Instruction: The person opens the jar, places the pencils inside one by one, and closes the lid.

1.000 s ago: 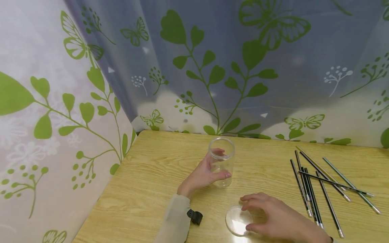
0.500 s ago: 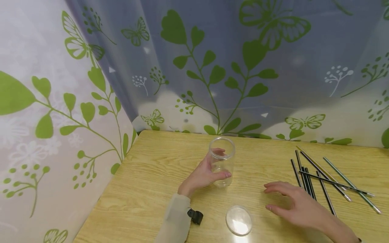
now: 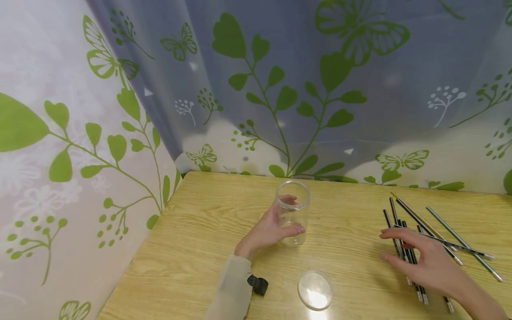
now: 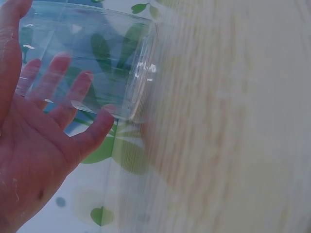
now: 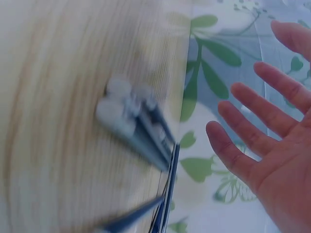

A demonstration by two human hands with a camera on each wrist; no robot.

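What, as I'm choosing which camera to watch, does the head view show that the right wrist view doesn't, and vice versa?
Only the head view shows the left hand gripping the clear jar, the round clear disc and the pale sleeve.

Only the right wrist view shows the right hand palm-on, with all five digits visible.

Both show that hand, pencils (partly blurred in the wrist view), the wooden table and the leaf-patterned backdrop.

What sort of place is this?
Likely an indoor tabletop workspace, maybe curtained off: a wood-grain table, a butterfly-print curtain behind it, and pencils lying loose on top.
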